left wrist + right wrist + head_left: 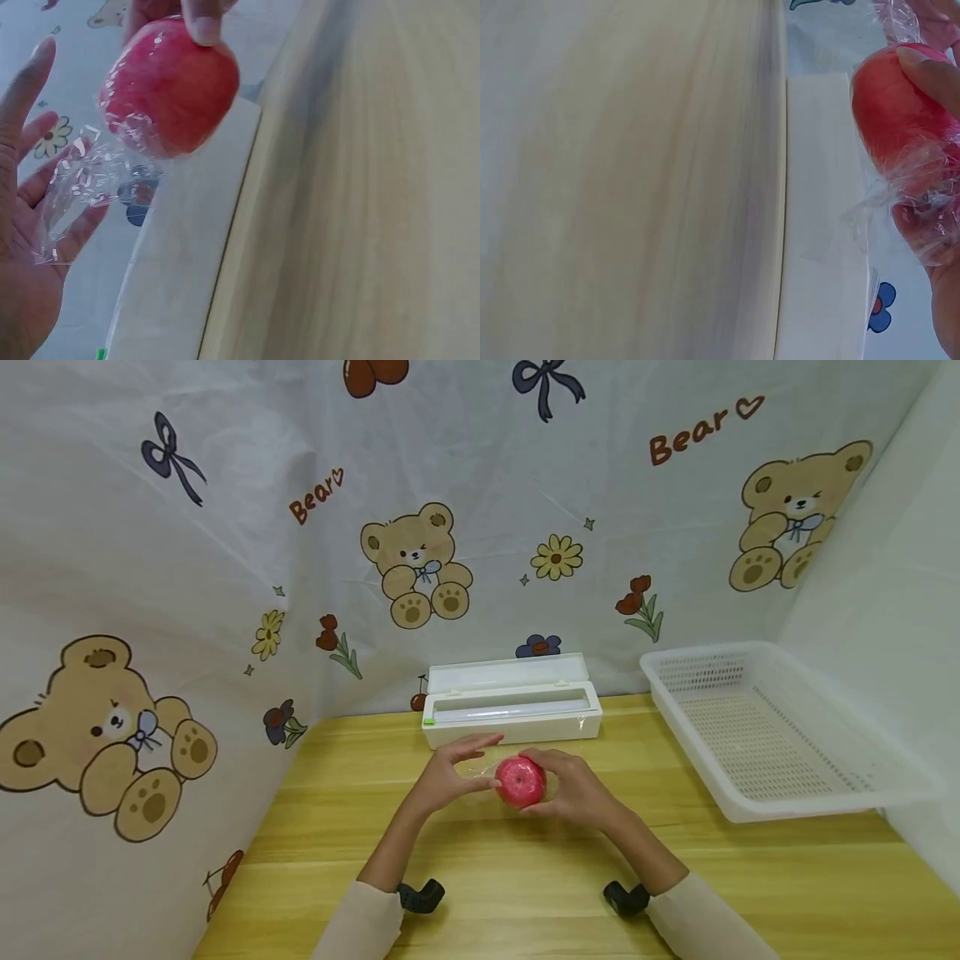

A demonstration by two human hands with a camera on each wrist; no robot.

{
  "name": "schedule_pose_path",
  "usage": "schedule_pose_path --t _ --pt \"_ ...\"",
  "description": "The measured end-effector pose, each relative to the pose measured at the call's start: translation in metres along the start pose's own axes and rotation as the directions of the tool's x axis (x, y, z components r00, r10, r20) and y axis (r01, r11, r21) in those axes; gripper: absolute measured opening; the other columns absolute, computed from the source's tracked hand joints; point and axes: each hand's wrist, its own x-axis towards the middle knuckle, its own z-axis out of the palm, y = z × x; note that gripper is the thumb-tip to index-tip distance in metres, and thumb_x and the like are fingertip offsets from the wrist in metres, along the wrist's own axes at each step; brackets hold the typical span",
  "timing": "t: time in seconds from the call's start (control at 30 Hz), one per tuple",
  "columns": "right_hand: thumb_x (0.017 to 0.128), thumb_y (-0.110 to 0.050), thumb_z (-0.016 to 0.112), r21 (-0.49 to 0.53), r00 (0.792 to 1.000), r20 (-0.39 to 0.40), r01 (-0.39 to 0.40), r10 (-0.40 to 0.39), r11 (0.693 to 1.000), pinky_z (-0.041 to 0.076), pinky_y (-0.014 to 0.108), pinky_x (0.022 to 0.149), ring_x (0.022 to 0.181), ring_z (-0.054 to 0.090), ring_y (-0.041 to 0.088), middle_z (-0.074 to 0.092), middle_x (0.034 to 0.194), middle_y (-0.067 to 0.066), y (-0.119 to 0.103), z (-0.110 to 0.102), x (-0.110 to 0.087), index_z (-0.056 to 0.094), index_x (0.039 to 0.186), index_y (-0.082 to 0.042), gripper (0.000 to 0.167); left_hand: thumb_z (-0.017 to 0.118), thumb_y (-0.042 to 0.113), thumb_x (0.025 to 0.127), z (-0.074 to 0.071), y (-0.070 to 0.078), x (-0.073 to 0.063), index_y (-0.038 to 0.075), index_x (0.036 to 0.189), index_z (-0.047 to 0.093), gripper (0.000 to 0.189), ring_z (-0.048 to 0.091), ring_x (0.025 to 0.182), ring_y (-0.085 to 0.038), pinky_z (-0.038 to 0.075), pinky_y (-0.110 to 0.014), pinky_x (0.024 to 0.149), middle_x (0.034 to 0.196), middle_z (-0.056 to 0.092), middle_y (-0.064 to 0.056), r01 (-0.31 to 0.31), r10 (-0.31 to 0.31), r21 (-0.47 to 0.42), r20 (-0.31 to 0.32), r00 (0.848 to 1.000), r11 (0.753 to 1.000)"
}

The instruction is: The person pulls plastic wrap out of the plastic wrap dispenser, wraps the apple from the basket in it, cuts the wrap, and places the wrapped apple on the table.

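A red apple (pixel 521 782), partly covered in clear cling film (pixel 86 180), is held above the table. My right hand (pixel 573 789) grips it, thumb on one side and fingers on the other; loose film bunches by that palm in the right wrist view. Left of the apple, my left hand (pixel 447 777) has its fingers spread apart. A loose flap of film stretches from the apple to the left fingers and palm. Whether the left thumb tip touches the apple, I cannot tell. Just behind the hands stands a white cling film box (pixel 513 702), its lid raised.
A white perforated plastic basket (pixel 738 802) stands on the right side of the wooden table (pixel 525 877). Behind the table hangs a white cloth (pixel 495 485) printed with bears and flowers. A pale wall (pixel 892 610) rises at the right.
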Motion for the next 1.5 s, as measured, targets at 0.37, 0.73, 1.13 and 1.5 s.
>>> schedule_pose_path --t 0.37,0.73,1.13,1.5 --pt "0.069 -0.048 0.093 0.008 0.999 0.027 -0.028 0.028 1.0 0.058 0.046 0.093 0.115 0.067 0.025 0.069 0.129 0.006 0.0 -0.003 -0.001 0.064 0.136 -0.008 0.083 0.094 0.017 0.072 0.024 0.002 -0.01 0.008 0.141 0.061 0.077 0.053 0.135 -0.025 0.048 -0.042 0.107 0.144 0.058 -0.013 -0.163 0.17 0.183 -0.023 0.985 0.969" --pt "0.07 -0.054 0.09 0.056 0.997 0.031 -0.069 0.067 0.996 0.06 0.034 0.087 0.111 0.069 0.02 0.072 0.124 0.002 0.002 -0.002 -0.001 0.065 0.135 -0.006 0.085 0.093 0.021 0.075 0.035 -0.001 -0.012 0.013 0.145 0.058 0.079 0.051 0.136 -0.024 0.051 -0.036 0.102 0.146 0.056 -0.012 -0.155 0.154 0.206 0.02 0.988 0.966" --pt "0.071 -0.053 0.089 0.113 0.994 0.055 -0.105 0.1 0.988 0.058 0.023 0.081 0.105 0.07 0.015 0.074 0.118 -0.002 0.001 -0.004 -0.001 0.066 0.134 -0.008 0.08 0.093 0.021 0.074 0.039 -0.004 -0.013 0.012 0.148 0.054 0.085 0.049 0.137 -0.025 0.05 -0.037 0.104 0.149 0.051 -0.009 -0.144 0.141 0.215 0.03 0.99 0.966" --pt "0.073 -0.05 0.089 0.148 0.986 0.088 -0.153 0.141 0.977 0.059 0.028 0.084 0.109 0.068 0.016 0.072 0.121 -0.002 0.0 -0.003 -0.001 0.064 0.137 -0.01 0.079 0.094 0.022 0.071 0.039 -0.007 -0.011 0.016 0.143 0.059 0.081 0.056 0.131 -0.018 0.052 -0.033 0.101 0.141 0.06 0.002 -0.192 0.196 0.199 0.003 0.981 0.961"
